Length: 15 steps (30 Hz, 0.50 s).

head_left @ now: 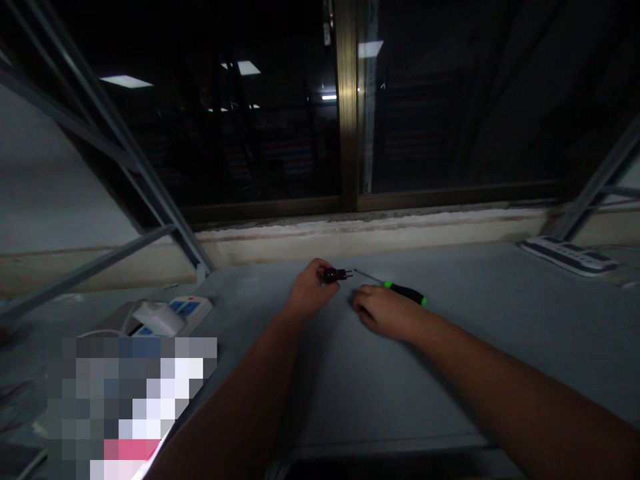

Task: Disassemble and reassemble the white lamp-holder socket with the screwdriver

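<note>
My left hand (311, 293) is closed around a dark electrical plug (334, 275), whose two metal pins point right. The fingers grip its body from the left side, a little above the grey tabletop (400, 393). To the right, my right hand (383, 310) is low over the table with its fingers curled in; whatever they may hold is hidden. Just beyond that hand lies a screwdriver (406, 293) with a black and green handle, its thin shaft reaching left toward the plug's pins. The screwdriver appears to lie free of the fingers.
A power strip (193, 310) with a white adapter (159, 318) plugged in lies at the left. Another power strip (570, 255) is at the back right. Metal frame bars (150, 193) slope up at both sides, and a dark window (250, 147) stands behind the table.
</note>
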Each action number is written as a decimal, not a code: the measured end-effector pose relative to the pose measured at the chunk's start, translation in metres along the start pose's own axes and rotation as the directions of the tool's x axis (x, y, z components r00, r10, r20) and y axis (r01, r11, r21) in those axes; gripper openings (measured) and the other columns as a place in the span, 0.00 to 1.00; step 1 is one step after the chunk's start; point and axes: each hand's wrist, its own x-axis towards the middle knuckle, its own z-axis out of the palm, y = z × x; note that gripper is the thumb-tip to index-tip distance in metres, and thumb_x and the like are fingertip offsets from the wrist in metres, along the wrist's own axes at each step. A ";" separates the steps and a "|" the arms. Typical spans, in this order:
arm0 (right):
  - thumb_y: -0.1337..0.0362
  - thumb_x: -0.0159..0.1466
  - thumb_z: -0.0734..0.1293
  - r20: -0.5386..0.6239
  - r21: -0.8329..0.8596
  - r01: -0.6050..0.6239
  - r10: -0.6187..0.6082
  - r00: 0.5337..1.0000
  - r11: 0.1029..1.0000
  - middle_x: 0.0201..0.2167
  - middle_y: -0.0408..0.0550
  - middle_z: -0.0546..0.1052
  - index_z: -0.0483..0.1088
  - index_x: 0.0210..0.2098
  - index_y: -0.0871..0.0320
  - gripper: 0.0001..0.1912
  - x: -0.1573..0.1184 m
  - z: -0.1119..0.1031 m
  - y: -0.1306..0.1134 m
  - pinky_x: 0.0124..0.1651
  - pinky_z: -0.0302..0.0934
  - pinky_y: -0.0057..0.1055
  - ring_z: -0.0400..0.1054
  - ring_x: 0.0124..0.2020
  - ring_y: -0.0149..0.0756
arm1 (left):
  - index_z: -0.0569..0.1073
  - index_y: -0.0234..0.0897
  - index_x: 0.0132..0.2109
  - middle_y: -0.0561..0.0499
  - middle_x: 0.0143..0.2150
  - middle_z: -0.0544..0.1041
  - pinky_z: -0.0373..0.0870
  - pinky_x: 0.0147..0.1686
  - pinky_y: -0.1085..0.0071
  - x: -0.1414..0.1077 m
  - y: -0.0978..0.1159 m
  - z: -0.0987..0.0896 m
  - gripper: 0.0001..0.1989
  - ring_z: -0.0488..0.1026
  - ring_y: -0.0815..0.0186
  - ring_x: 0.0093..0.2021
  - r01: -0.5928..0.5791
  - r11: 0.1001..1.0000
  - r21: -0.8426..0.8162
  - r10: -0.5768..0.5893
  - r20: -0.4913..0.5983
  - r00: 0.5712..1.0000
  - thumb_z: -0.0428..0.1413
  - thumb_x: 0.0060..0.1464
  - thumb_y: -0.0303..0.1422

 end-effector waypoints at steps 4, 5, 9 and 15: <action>0.70 0.69 0.60 0.015 -0.018 -0.006 0.007 1.000 1.000 0.42 0.55 0.77 0.75 0.42 0.61 0.12 -0.001 -0.001 -0.003 0.49 0.64 0.34 0.72 0.43 0.39 | 0.71 0.39 0.43 0.52 0.36 0.79 0.69 0.36 0.69 0.000 -0.005 0.001 0.18 0.75 0.65 0.34 0.024 1.000 -0.012 -0.023 0.063 0.998 0.64 0.43 0.30; 0.70 0.68 0.60 0.013 -0.025 -0.013 0.014 1.000 1.000 0.42 0.55 0.78 0.75 0.43 0.61 0.11 0.000 -0.001 -0.004 0.48 0.64 0.34 0.73 0.43 0.39 | 0.71 0.39 0.43 0.52 0.35 0.79 0.68 0.36 0.69 0.000 -0.006 0.002 0.18 0.75 0.64 0.34 0.032 0.999 -0.012 -0.031 0.073 0.997 0.64 0.43 0.30; 0.72 0.66 0.62 -0.012 0.009 0.009 -0.009 1.000 1.000 0.43 0.53 0.79 0.76 0.45 0.59 0.12 0.001 -0.003 -0.008 0.48 0.64 0.33 0.73 0.43 0.38 | 0.71 0.38 0.42 0.52 0.33 0.79 0.69 0.34 0.69 0.001 -0.013 0.004 0.17 0.76 0.63 0.34 0.075 0.997 0.012 -0.076 0.107 0.991 0.65 0.42 0.31; 0.73 0.66 0.63 0.020 0.041 0.092 -0.093 0.995 0.995 0.37 0.50 0.79 0.78 0.35 0.59 0.11 0.005 -0.001 -0.007 0.47 0.64 0.31 0.73 0.40 0.35 | 0.72 0.37 0.39 0.53 0.31 0.79 0.69 0.31 0.70 0.003 -0.021 0.005 0.19 0.77 0.63 0.32 0.100 0.995 -0.026 -0.097 0.112 0.989 0.68 0.39 0.32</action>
